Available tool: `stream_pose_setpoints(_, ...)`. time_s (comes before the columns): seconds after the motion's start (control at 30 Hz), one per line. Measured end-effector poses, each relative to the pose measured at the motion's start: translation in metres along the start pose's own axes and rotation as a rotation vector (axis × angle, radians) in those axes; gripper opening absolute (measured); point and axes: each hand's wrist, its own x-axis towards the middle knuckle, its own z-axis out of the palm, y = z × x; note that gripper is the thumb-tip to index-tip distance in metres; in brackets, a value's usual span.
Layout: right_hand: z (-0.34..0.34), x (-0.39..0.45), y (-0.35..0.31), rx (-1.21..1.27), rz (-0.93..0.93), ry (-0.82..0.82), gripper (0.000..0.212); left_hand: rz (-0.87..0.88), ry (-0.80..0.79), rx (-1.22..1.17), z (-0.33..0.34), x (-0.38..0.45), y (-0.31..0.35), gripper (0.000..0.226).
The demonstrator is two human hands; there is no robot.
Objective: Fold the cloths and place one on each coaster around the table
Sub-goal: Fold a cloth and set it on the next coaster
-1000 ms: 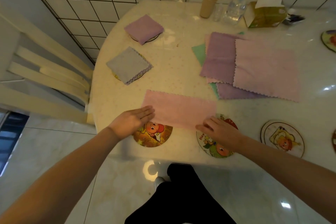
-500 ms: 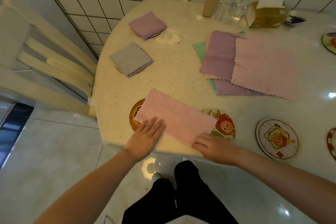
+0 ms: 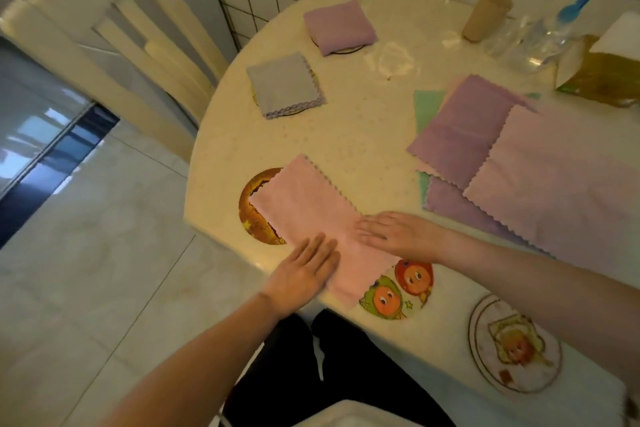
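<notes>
Under both flat palms, left hand [image 3: 304,270] and right hand [image 3: 398,236], fingers spread and gripping nothing, we note the half-folded pink cloth [image 3: 311,215], its long axis stretching up-left over the brown coaster [image 3: 258,215], nearer the left.

A half-folded cloth [image 3: 311,218] lay across two coasters [image 3: 259,215] [image 3: 398,291] at the table's [image 3: 363,135] near edge. Behind it, two folded cloths [image 3: 284,87] [image 3: 339,26] sat on coasters; a cloth stack [image 3: 519,163] lay right.
</notes>
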Motion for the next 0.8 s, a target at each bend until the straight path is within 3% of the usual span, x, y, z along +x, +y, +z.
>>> stream_pose_setpoints(0.2,0.000,0.004,0.014,-0.015,-0.121,0.032,0.051,-0.028,-0.045,0.005,0.004,-0.003,0.013,0.063)
stream_pose_setpoints(0.43,-0.005,-0.005,0.017,0.030,-0.116,-0.034,0.068,-0.017,-0.065,-0.010,0.002,-0.002,0.013,0.052)
stream_pose_setpoints(0.53,-0.003,-0.009,0.017,0.089,-0.102,-0.077,0.074,-0.073,-0.069,-0.184,-0.007,-0.002,0.008,0.049)
stream_pose_setpoints(0.67,-0.003,-0.009,0.019,0.175,-0.072,-0.050,0.074,-0.238,-0.020,-0.638,-0.036,-0.003,0.000,0.052)
stream_pose_setpoints(0.8,-0.013,0.004,0.020,0.566,0.096,0.177,0.047,-0.470,0.091,-0.972,-0.063,-0.001,-0.008,0.042)
